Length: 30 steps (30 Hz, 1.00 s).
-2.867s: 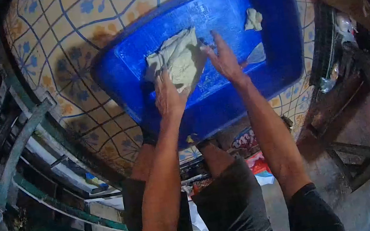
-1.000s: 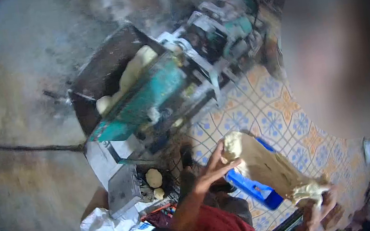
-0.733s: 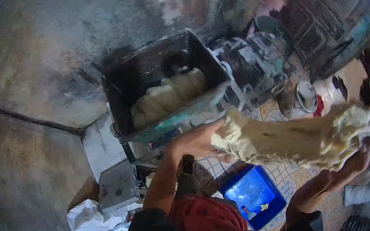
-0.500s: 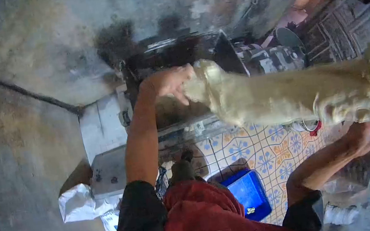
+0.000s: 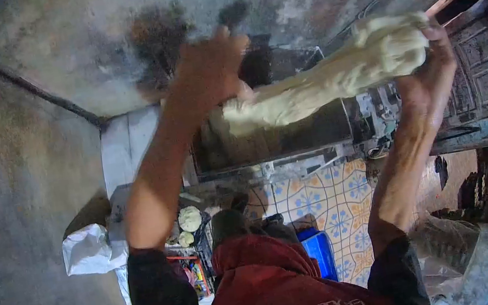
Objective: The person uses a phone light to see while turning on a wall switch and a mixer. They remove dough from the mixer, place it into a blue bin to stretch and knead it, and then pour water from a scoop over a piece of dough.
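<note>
Head view: long dough strip (image 5: 322,85) stretches across upper centre to upper right, above dark trough (image 5: 292,139). Right hand (image 5: 427,77), upper right, grips strip's thick end. Left hand (image 5: 213,69), upper centre-left, blurred, near strip's thin end; cannot tell whether it grips. Blue tub (image 5: 319,255) lower centre; pale lump (image 5: 190,219) lower left.

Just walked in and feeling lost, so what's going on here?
The right hand holds the thicker end of a long piece of dough, raised partly over a dark trough. The left hand is at the narrower end; whether it holds on is unclear. A blue tub sits on the tiled floor.
</note>
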Tool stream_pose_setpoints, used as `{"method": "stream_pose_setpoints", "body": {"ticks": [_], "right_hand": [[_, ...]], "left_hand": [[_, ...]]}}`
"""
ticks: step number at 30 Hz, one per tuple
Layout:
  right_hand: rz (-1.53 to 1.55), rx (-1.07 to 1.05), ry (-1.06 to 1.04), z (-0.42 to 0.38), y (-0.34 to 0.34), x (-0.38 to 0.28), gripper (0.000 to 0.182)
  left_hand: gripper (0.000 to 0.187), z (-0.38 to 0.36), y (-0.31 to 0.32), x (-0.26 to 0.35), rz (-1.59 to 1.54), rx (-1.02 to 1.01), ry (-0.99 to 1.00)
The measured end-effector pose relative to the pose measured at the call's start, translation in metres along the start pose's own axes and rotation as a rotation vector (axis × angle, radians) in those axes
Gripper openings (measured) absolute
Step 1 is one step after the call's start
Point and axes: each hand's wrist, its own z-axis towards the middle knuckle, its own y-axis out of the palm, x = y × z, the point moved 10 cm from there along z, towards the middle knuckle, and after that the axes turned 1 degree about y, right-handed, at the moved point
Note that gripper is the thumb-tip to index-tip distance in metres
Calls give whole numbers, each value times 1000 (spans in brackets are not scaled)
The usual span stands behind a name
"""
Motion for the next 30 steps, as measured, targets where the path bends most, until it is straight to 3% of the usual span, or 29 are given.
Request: {"method": "stream_pose_setpoints", "body": {"ticks": [2,3,5,7,8,10,11,14,16,17,19,20,21,22,23,24,27,30], "right_hand": [[74,23,55,-11,16,21,30],[57,-31,100,-19,27,32,29],[100,-112,221,-38,49,59,23],[-35,-22,140,-41,39,55,28],[-82,-34,121,-39,32,49,29],[-162,49,46,-41,12,20,30],[-145,29,0,-39,-9,6,38],[-690,-188,-93,-51,-36,-24,69],[-950,-349,-113,-63,-51,-17,88],[-1113,-393,-220,-66,-56,-5,102],[-1651,-475,-319,-75,-51,19,100],[-1847,-485,-267,-74,-54,39,96],[-1808,-532,-340,-79,-51,50,91],[-1759,-570,-442,-76,-46,56,86],[-1742,-596,-514,-70,-38,56,70],[-1739,-617,-566,-71,-34,51,57],[-1497,-516,-245,-60,-74,32,53],[-1429,-262,-217,-66,-91,-19,59]], "left_hand": [[115,-9,52,32,-257,215,252],[121,-3,93,47,-364,293,245],[120,10,149,76,-819,234,112],[95,18,180,102,-1182,194,104],[78,19,174,117,-1211,305,208],[49,31,189,142,-1029,274,64],[47,28,176,136,-1036,395,-6],[43,49,194,106,-1105,166,-344],[37,46,196,85,-1132,304,-406],[27,39,159,89,-1090,507,-247],[18,34,116,125,-913,396,39],[14,42,148,142,-1089,336,-24],[13,21,51,146,-604,496,194],[13,27,44,151,-650,461,230],[11,18,28,147,-682,645,286],[12,26,40,150,-609,599,251],[16,28,18,168,-712,575,274],[25,33,-9,213,-817,539,455]]}}
